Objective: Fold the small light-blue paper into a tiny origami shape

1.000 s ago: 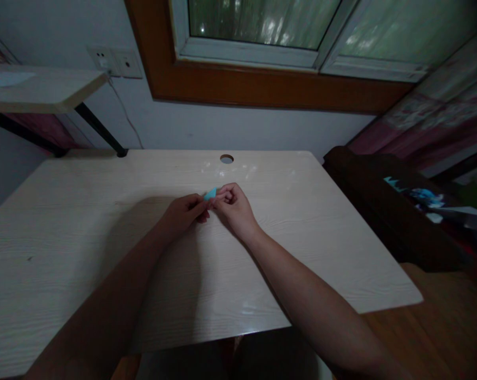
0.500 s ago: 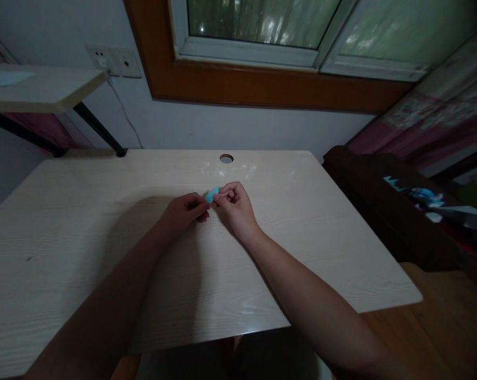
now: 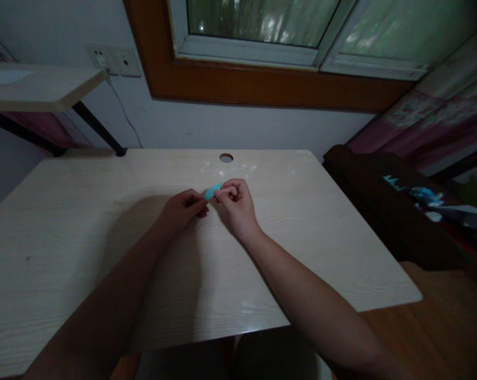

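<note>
Both hands meet over the middle of a pale wooden desk. A small folded piece of light blue paper sticks out between their fingertips. My left hand pinches its lower left end with curled fingers. My right hand pinches the right end, the other fingers curled in. Most of the blue paper is hidden by the fingers.
A round cable hole sits at the desk's far edge under a wood-framed window. A raised shelf stands at the far left, with wall sockets behind. A dark wooden bed frame runs along the right.
Both hands shifted slightly away from me. The blue piece now shows a little longer and more tilted between the fingertips.
</note>
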A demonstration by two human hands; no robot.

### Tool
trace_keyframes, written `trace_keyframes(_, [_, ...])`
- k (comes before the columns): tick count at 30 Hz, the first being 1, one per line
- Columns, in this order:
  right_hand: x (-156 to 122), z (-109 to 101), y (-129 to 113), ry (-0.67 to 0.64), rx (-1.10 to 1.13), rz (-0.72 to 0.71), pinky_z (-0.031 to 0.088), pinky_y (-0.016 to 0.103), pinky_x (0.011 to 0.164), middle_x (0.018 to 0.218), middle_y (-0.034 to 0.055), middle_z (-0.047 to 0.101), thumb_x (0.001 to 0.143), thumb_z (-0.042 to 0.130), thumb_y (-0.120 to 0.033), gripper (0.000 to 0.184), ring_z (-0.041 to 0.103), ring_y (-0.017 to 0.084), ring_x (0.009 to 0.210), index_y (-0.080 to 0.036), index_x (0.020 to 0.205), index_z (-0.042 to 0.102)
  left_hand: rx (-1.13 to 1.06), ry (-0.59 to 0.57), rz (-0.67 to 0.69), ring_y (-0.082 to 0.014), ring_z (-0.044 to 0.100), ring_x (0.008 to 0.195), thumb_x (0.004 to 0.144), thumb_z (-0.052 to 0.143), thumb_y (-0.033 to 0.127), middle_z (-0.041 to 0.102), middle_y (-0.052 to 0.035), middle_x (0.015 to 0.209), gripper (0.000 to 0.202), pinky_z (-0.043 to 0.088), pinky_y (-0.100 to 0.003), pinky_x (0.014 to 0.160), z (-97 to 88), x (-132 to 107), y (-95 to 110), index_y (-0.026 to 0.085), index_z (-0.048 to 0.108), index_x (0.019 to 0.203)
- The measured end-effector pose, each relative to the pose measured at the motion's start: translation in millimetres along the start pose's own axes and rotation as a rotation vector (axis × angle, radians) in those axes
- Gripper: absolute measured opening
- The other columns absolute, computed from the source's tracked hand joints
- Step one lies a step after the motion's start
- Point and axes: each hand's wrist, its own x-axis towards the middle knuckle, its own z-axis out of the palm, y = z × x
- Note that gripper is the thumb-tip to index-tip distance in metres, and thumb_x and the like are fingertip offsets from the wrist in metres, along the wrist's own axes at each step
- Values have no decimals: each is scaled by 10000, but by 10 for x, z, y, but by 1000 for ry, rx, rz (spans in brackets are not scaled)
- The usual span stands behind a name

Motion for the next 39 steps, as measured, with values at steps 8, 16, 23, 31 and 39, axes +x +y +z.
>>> trace_keyframes(8, [12,1,-5,0,72,32,520,305,744,691,-87,630,751,738,-289,461,628,131,683,-292,1126,470,-98,158,-12,-174,699,684,777,722,455,738,-51,765,311,582,-320,715,-13,-7,32,156,658,833])
trace_keyframes(16, [13,6,18,-78,92,127,533,315,737,713,-53,644,712,770,-315,314,632,131,681,-252,985,627,-182,212,19,-179,723,715,748,759,480,762,-64,840,379,595,-352,778,-33,-4,37,149,660,906])
trace_keyframes(23, [22,-2,46,-85,164,127,538,295,721,722,-40,678,718,780,-288,252,642,120,675,-238,936,663,-191,209,-18,-206,738,743,709,793,467,769,-79,868,405,602,-383,796,-11,-3,58,144,657,914])
trace_keyframes(31, [15,12,45,-105,177,166,546,301,734,751,-36,682,703,790,-297,235,623,112,676,-233,897,673,-211,232,17,-193,730,705,713,789,452,758,-54,792,369,606,-356,764,-21,17,17,149,673,888])
trace_keyframes(39, [18,-7,90,-113,140,150,520,294,721,753,-24,682,724,779,-295,215,627,118,694,-234,905,682,-141,228,2,-172,714,675,753,753,420,759,-55,785,291,598,-322,733,-33,-2,55,146,683,821])
